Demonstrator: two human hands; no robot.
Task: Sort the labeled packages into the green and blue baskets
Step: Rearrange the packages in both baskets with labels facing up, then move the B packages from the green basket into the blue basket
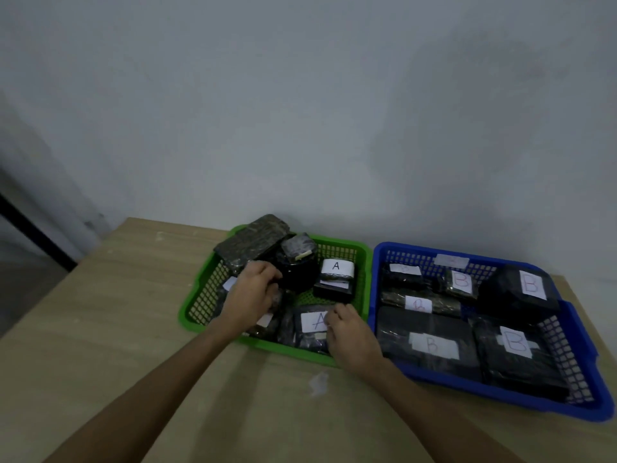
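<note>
Head view: both hands reach into the green basket (200,324) at 9 o'clock of the blue basket (582,357). Left hand (252,294) curls around a black package (295,274); right hand (350,335) pinches an A-labeled package (310,324) at 6 o'clock inside.

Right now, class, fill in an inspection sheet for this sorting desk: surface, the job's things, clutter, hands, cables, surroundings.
Surface: light wooden table; a pale smudge near the front.
Job's things: green basket on the left holds dark wrapped packages, two readable labels say A; one long package leans over its far rim. Blue basket on the right holds packages labeled B.
Clutter: nothing seen outside the baskets.
Hands: left hand and right hand are both in the green basket, fingers curled on packages.
Cables: nothing seen.
Surroundings: plain grey wall; dark strip at far left.
</note>
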